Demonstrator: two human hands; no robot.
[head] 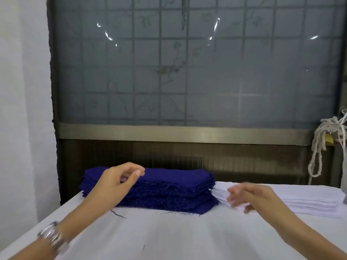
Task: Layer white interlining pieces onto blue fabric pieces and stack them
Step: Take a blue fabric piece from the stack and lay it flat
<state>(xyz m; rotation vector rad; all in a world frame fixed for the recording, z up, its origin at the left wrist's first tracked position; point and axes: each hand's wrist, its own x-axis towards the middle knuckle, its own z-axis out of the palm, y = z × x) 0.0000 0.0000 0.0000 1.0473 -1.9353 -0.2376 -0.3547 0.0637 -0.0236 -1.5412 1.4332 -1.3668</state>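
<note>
Left hand (116,184) is hovering at blue stack (169,186), frame centre, fingers curling; cannot tell if gripping. Right hand (247,196), blurred, loosely open, empty, is hanging over white stack (300,199), right. Risk: frayed threads snagging, lifting several pieces.

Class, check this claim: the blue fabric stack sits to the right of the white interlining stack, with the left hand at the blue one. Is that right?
No. The head view shows the blue fabric stack left of the white interlining stack; the left hand is at the blue one, as stated.
</note>
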